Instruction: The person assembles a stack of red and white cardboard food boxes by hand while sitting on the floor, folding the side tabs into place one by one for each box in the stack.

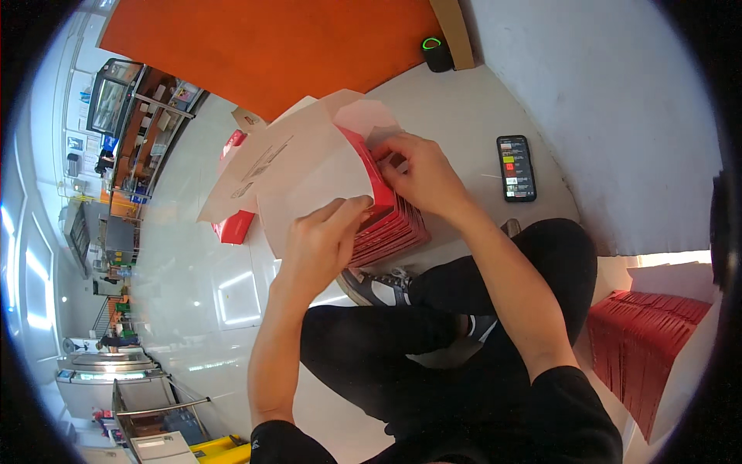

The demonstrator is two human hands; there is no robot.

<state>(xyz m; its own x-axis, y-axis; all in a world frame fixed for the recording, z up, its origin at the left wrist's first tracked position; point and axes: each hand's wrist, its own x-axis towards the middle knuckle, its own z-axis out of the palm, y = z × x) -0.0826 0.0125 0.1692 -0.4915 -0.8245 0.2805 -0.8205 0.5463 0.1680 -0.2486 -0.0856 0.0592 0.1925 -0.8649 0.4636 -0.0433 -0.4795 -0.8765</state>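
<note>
A white-faced cardboard box blank [317,166] with red edges lies half folded in front of me, its flaps spread out. Beneath it is a stack of flat red box blanks [396,236], their edges layered. My left hand [325,232] pinches the near corner of the top blank's red side, fingers curled. At the far end of that same side, my right hand [421,172] grips the blank where a small flap [367,116] stands up; its fingertips are partly hidden. Behind the blank, a red box [234,227] shows only in part.
A phone [516,168] with its screen lit lies on the pale tiled floor [471,116] right of the stack. Beyond it stand a black speaker [437,57] with a green ring and an orange panel [286,46]. More red blanks [645,340] are stacked beside my right knee.
</note>
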